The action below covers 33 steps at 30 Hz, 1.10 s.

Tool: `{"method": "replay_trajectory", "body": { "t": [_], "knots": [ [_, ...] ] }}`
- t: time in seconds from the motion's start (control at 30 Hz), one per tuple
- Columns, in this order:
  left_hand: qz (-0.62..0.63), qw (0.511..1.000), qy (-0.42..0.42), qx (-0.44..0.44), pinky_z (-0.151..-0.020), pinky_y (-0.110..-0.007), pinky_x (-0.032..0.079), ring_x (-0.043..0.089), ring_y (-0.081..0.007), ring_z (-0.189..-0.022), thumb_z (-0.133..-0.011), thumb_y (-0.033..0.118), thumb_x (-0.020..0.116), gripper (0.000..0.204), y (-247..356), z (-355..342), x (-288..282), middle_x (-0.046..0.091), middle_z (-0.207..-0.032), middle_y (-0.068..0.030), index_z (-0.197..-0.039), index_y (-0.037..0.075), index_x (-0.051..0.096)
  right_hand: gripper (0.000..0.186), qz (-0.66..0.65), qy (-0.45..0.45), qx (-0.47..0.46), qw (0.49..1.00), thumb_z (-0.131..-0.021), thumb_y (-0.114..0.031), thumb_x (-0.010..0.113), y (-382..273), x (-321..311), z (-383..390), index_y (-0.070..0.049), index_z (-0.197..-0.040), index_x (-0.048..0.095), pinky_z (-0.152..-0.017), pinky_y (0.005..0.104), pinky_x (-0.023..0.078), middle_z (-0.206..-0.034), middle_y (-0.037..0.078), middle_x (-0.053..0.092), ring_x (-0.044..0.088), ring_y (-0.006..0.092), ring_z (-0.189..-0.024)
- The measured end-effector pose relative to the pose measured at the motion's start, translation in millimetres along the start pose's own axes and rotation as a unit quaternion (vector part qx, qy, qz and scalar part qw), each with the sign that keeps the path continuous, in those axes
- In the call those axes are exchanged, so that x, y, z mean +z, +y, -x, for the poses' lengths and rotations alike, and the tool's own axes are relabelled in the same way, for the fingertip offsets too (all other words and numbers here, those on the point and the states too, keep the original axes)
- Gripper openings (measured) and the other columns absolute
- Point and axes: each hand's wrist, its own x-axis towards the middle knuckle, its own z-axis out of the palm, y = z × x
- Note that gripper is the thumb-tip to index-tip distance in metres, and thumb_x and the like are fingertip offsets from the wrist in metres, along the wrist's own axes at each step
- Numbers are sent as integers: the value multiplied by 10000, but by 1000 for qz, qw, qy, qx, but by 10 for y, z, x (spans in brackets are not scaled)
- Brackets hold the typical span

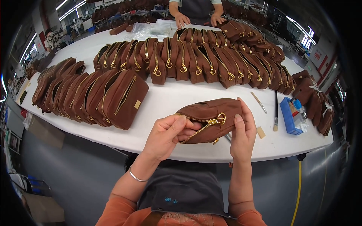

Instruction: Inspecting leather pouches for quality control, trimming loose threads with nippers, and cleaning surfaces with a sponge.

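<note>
Between my hands, above the near side of the table, is a brown zip pouch [211, 105] with a partly unzipped gold zipper. My left hand [167, 135] grips the edge of the opening at its left end, thumb outside and some fingers tucked into the gap. At the other end my right hand [244, 132] holds the pouch, thumb on the near face and fingers behind. The gold zip pull [217, 121] and a ring lie close to my right thumb. A second gold pull hangs from the pouch's lower edge. The pouch's inside is mostly hidden.
Rows of similar brown pouches [196, 60] stand across the white table [166, 101], with another row [86, 94] at left. At right lie a thin pen-like tool [258, 102], a brush [276, 113], a tan block [261, 132] and a blue bin [288, 116]. A co-worker's hands [183, 20] rest at the far edge.
</note>
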Motion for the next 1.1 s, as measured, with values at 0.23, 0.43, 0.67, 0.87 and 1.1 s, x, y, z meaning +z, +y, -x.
{"method": "replay_trajectory", "body": {
  "t": [0.23,0.43,0.67,0.87,1.1],
  "knots": [
    [27,999,24,34,-758,-314,620,727,-191,-837,-1074,249,483,325,42,152,-112,719,-1000,-146,-968,-10,649,405,-113,53,27,992,-1050,-104,443,130,-169,-69,59,-1421,457,-1009,309,496,-1334,145,589,598,180,-1194],
    [-155,978,113,-84,-725,-290,608,722,-190,-755,-1052,194,531,308,313,785,-389,730,-907,-126,-919,-41,677,378,-95,114,46,988,-1056,-121,440,196,-214,-20,64,-1379,509,-957,296,520,-1273,129,622,627,154,-1114],
    [-695,658,147,-251,-709,-340,581,720,-267,-701,-773,108,801,251,87,1519,-1227,723,-839,-222,-1013,44,765,374,-111,159,52,980,-1049,-158,506,270,-229,-35,66,-1348,518,-854,270,573,-1181,112,667,670,141,-1018],
    [-791,596,137,18,-605,-327,533,689,-221,-619,-785,103,798,136,-300,1622,-1473,688,-659,-132,-843,-13,757,367,-114,169,48,978,-1051,-158,495,285,-187,-29,63,-1341,524,-870,273,567,-1166,103,672,668,136,-1017],
    [-633,745,209,-12,-531,-281,455,603,-155,-551,-782,67,812,96,29,1114,-635,676,-690,-110,-800,-4,749,364,-117,177,50,976,-1051,-150,488,258,-134,-1,67,-1341,524,-890,281,555,-1206,112,659,658,147,-1055]
  ]
}}
